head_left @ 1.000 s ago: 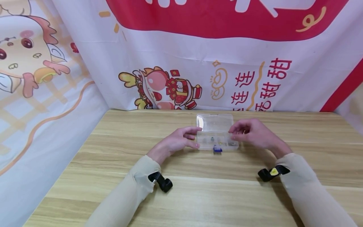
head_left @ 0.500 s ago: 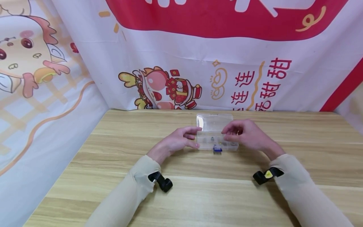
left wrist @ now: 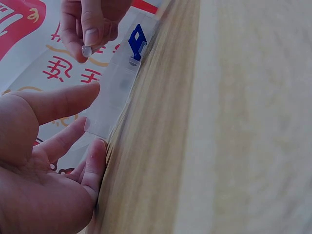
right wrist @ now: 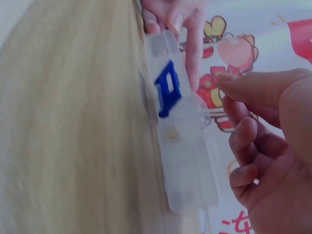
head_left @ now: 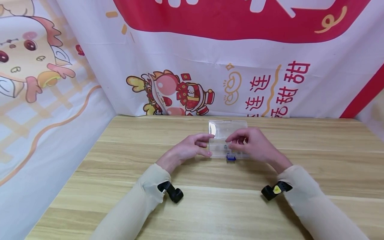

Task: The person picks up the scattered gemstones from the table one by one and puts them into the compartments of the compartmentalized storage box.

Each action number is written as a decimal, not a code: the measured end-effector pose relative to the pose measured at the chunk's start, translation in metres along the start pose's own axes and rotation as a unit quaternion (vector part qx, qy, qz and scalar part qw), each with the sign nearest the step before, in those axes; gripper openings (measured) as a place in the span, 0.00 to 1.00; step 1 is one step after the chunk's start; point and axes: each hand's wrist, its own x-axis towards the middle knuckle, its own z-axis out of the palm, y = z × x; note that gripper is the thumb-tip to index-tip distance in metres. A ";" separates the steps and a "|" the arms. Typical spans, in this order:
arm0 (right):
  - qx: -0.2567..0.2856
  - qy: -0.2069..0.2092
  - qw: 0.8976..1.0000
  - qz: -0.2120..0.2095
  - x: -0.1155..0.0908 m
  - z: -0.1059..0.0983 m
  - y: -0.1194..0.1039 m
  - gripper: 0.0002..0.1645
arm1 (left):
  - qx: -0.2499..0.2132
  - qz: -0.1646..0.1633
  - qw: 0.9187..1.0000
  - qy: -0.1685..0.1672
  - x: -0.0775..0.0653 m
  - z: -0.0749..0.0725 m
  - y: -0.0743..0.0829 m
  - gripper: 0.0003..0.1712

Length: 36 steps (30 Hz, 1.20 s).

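Observation:
A clear plastic compartment box [head_left: 217, 151] lies on the table with its lid [head_left: 223, 128] raised at the back. A blue clasp [left wrist: 137, 43] sits on its front side. My left hand [head_left: 190, 146] holds the box's left end, thumb at the front corner and index finger near the hinge corner. Above the compartments, my right hand [head_left: 250, 141] pinches a small, clear, rounded piece [left wrist: 86, 51] between thumb and index finger. In the right wrist view that piece is hidden behind the fingertips. A small yellowish item [right wrist: 171, 133] shows inside the box.
The wooden table [head_left: 210, 206] reaches back to a white cloth [head_left: 168, 50] printed with red shapes and cartoon figures. More printed cloth [head_left: 45, 133] hangs along the left side. Each wrist carries a black strap-on camera.
My right hand has moved left over the box, from its right end to about the middle, with its fingertips still together. My left hand, the box and its lid stay put.

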 end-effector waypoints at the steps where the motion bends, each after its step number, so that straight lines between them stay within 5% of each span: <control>1: -0.003 0.002 1.000 -0.005 0.000 0.002 -0.001 0.08 | 0.000 0.001 1.000 0.000 0.000 0.000 0.000 0.40; 18: -0.047 0.019 0.998 -0.048 0.006 0.032 -0.012 0.05 | 0.003 0.005 1.000 -0.001 -0.002 -0.004 -0.005 0.40; 36: -0.075 0.004 0.997 -0.023 0.006 0.037 -0.015 0.07 | 0.000 0.005 1.000 -0.005 -0.001 -0.005 -0.006 0.40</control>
